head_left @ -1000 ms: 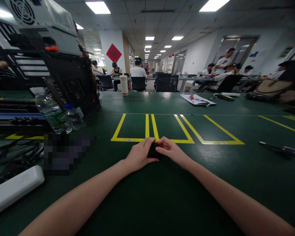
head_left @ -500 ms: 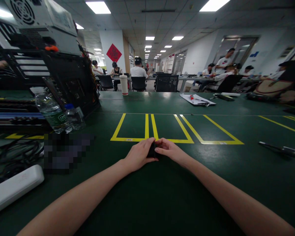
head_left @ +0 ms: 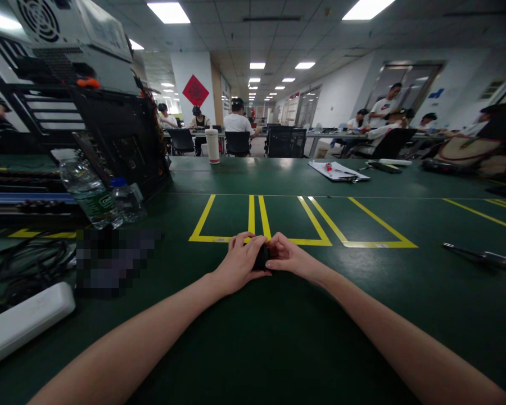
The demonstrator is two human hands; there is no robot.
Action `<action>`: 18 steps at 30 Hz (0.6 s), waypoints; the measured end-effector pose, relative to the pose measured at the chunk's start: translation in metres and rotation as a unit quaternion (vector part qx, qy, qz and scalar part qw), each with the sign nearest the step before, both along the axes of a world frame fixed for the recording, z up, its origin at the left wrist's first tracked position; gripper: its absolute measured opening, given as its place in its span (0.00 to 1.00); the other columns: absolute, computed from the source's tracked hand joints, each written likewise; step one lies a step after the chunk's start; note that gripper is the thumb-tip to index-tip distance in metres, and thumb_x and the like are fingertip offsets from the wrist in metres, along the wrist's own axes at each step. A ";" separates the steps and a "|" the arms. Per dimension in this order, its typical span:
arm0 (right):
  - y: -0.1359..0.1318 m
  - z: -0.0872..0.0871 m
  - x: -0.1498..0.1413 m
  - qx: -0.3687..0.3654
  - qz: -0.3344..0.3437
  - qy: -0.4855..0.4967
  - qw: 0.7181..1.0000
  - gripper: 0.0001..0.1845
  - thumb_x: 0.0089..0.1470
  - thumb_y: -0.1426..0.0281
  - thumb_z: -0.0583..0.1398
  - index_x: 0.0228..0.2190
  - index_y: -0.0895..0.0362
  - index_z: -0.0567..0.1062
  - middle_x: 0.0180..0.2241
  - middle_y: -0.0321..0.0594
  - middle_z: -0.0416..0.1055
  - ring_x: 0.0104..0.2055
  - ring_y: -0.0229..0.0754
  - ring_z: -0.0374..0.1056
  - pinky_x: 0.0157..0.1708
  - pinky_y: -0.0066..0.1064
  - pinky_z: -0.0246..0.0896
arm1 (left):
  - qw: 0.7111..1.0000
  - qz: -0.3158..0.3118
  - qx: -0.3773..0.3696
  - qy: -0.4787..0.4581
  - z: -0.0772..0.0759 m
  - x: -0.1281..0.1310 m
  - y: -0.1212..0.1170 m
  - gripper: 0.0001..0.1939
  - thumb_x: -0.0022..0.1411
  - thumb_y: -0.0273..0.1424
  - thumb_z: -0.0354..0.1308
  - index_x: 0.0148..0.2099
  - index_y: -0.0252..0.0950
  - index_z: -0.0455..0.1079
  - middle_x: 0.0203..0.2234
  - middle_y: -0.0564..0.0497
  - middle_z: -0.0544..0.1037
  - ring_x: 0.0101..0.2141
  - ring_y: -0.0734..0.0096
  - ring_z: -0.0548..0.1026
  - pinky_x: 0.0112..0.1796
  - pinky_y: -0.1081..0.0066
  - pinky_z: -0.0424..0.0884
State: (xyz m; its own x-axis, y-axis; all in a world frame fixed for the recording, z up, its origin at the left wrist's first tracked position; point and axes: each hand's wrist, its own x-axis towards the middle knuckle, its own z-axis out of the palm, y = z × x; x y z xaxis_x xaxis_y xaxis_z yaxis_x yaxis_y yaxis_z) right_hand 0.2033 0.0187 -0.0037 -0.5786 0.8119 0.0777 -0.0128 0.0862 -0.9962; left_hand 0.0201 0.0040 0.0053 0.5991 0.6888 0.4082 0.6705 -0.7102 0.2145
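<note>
My left hand [head_left: 239,264] is curled around a small black object [head_left: 261,261], its fingers over the far side and its thumb low along the near side, so on that side the grip is narrow and full. My right hand [head_left: 290,259] meets the object from the other side, fingers bent and thumb tip at its right edge; whether those fingers truly clamp it or only rest on it, I cannot tell.

The object sits in the gap between my two palms: to the right of the left one, to the left of the right one. Neither hand has to reach for it, but the left is nearer, wrapping and hiding more of it. With so much covered, I can't make out its long axis, nor whether it touches the green worktop [head_left: 257,343] or is held just above.

In my view it lies just on my side of the yellow tape [head_left: 252,216], near where two marked outlines come together. My forearms slant inward to it from both sides, roughly mirrored.

Well apart on my right lies a slim dark tool [head_left: 484,257], too blurred to name. On my left are a white power strip [head_left: 29,323] and a tangle of black cables [head_left: 25,270]. Beyond the tape stands a lidded cup [head_left: 213,147], with a clipboard [head_left: 337,171] off to its right.
</note>
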 end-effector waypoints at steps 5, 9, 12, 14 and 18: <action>-0.002 0.005 -0.001 0.001 -0.003 -0.015 1.000 0.13 0.45 0.69 0.61 0.32 0.54 0.61 0.34 0.34 0.66 0.40 0.39 0.64 0.43 0.38 0.58 | 0.998 -0.049 -0.037 -0.016 0.001 0.000 0.001 0.34 0.52 0.35 0.59 0.55 0.40 0.43 0.50 0.46 0.62 0.50 0.59 0.61 0.49 0.56 0.55; -0.002 0.005 -0.003 0.001 -0.020 -0.010 1.000 0.12 0.46 0.67 0.60 0.31 0.54 0.61 0.33 0.33 0.66 0.38 0.38 0.64 0.41 0.37 0.59 | 0.998 -0.047 -0.044 -0.023 0.003 0.000 0.000 0.33 0.51 0.34 0.60 0.54 0.41 0.44 0.49 0.47 0.63 0.50 0.59 0.62 0.48 0.56 0.56; -0.001 0.003 -0.003 0.002 -0.029 -0.022 0.999 0.14 0.45 0.67 0.61 0.34 0.54 0.62 0.33 0.34 0.66 0.39 0.39 0.64 0.42 0.38 0.59 | 0.997 -0.049 -0.046 -0.030 0.003 0.000 0.000 0.33 0.51 0.34 0.60 0.54 0.41 0.44 0.49 0.47 0.63 0.50 0.59 0.62 0.48 0.56 0.57; -0.001 0.002 -0.003 -0.001 -0.033 -0.033 0.999 0.14 0.46 0.67 0.60 0.35 0.55 0.63 0.34 0.35 0.65 0.40 0.39 0.63 0.43 0.37 0.58 | 0.997 -0.052 -0.044 -0.033 0.003 0.000 0.000 0.33 0.51 0.33 0.59 0.54 0.41 0.45 0.49 0.46 0.63 0.49 0.59 0.62 0.47 0.57 0.58; 0.000 0.002 -0.002 -0.014 -0.020 -0.024 0.999 0.13 0.45 0.68 0.61 0.33 0.56 0.63 0.35 0.36 0.65 0.40 0.39 0.63 0.41 0.37 0.60 | 0.997 -0.054 -0.038 -0.029 0.002 0.000 0.001 0.31 0.52 0.33 0.59 0.53 0.39 0.46 0.48 0.46 0.63 0.48 0.59 0.63 0.46 0.58 0.58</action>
